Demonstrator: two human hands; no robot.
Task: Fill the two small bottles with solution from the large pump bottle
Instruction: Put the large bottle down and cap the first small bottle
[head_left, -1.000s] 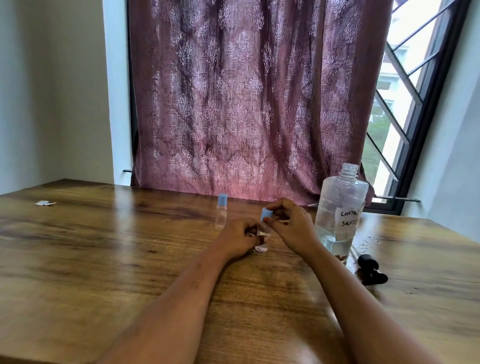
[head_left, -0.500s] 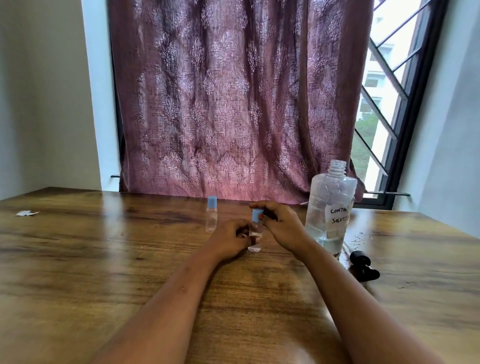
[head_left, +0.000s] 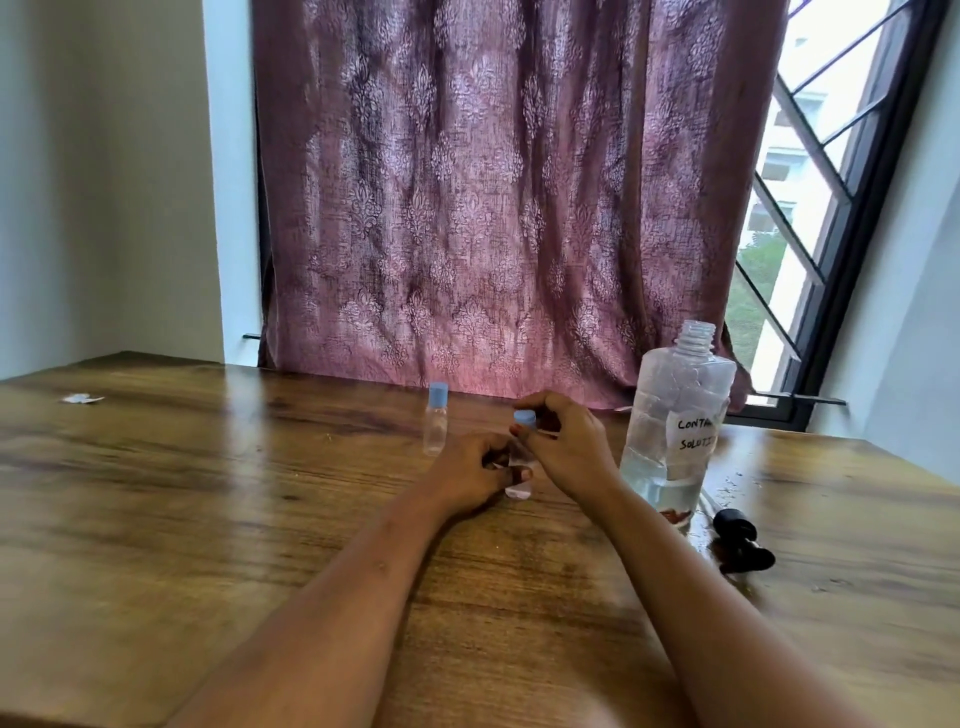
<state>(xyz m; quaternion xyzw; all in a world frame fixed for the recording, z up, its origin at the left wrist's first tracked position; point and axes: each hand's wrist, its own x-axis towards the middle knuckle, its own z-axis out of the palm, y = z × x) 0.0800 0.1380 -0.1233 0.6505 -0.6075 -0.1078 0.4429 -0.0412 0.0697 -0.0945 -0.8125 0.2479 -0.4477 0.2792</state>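
A small clear bottle (head_left: 520, 470) stands upright on the wooden table (head_left: 208, 519) between my hands. My left hand (head_left: 475, 470) grips its body. My right hand (head_left: 563, 441) pinches its blue cap (head_left: 524, 417) from the right. A second small bottle (head_left: 435, 423) with a blue cap stands alone just to the left. The large clear bottle (head_left: 675, 421), open at the neck and partly filled with liquid, stands to the right; its handwritten label reads "CONTA… SOLUTI…". Its black pump head (head_left: 740, 538) lies on the table beside it.
A scrap of white paper (head_left: 82, 398) lies at the far left of the table. A maroon patterned curtain (head_left: 493, 208) hangs behind the table, with a barred window (head_left: 810, 208) at the right. Small dark specks dot the wood near the pump head.
The cap sat tilted in my right fingers a second ago; now it sits level atop the bottle. Both hands have stayed on the bottle. The camera has shifted slightly.
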